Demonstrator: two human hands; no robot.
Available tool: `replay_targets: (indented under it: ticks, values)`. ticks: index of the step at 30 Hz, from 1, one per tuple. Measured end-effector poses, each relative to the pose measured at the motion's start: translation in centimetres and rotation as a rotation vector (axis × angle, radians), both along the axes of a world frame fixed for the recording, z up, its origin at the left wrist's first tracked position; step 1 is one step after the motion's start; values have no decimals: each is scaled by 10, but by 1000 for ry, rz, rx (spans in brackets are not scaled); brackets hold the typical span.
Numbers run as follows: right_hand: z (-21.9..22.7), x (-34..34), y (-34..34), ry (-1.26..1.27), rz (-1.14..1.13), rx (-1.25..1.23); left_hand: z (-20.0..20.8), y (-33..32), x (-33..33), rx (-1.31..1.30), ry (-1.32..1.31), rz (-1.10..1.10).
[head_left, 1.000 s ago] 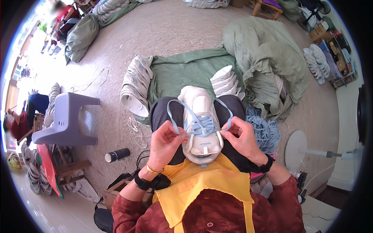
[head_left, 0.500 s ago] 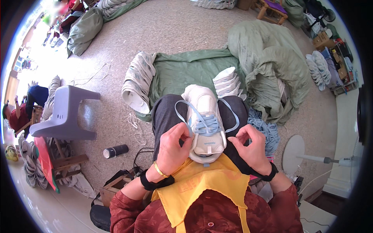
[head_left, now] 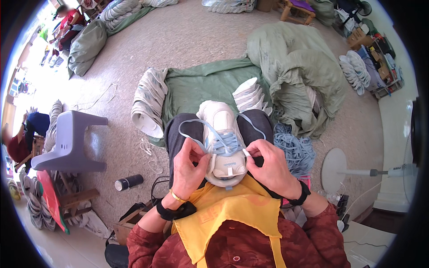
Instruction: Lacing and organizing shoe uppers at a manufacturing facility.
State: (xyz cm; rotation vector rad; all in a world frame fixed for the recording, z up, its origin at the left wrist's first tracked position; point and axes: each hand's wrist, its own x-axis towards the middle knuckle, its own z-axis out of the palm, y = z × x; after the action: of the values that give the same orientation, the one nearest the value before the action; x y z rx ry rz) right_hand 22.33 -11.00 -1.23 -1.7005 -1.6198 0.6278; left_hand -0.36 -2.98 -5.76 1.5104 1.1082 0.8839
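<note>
A white sneaker (head_left: 222,143) lies on our lap at the centre of the frame, toe pointing away toward the top, with a pale blue lace (head_left: 225,142) crossed over its tongue and looping out to either side. Our left hand (head_left: 190,166) pinches one end of the lace between thumb and fingertips just left of the shoe's heel, its grip closed on the lace. Our right hand (head_left: 270,167) grips the other end at the shoe's right edge, fingers curled tight on it. A yellow apron (head_left: 232,210) hangs below the shoe. Just right of our knee sits a heap of blue laces (head_left: 295,149). Above the lap a green cloth (head_left: 201,87) is spread on the floor, with a stack of white shoes (head_left: 252,96) on it and a row of soles (head_left: 149,100) at its left edge. A grey plastic stool (head_left: 71,143) stands at the left, a dark bottle (head_left: 128,182) lying near it.
</note>
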Motion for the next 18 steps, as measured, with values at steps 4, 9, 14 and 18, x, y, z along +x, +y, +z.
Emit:
replay_targets:
  ticks: [4,9,14,18]
  values:
    - [-2,0,1,76,-30,-94,8,0,-1,48,77,-15]
    - [1,-7,0,-374,198,158,20,-2,3,209,122,-63]
    - [11,-9,8,-559,274,62,16,-4,1,253,151,-91]
    - [5,-9,18,-751,287,187,15,-6,-3,230,132,-127]
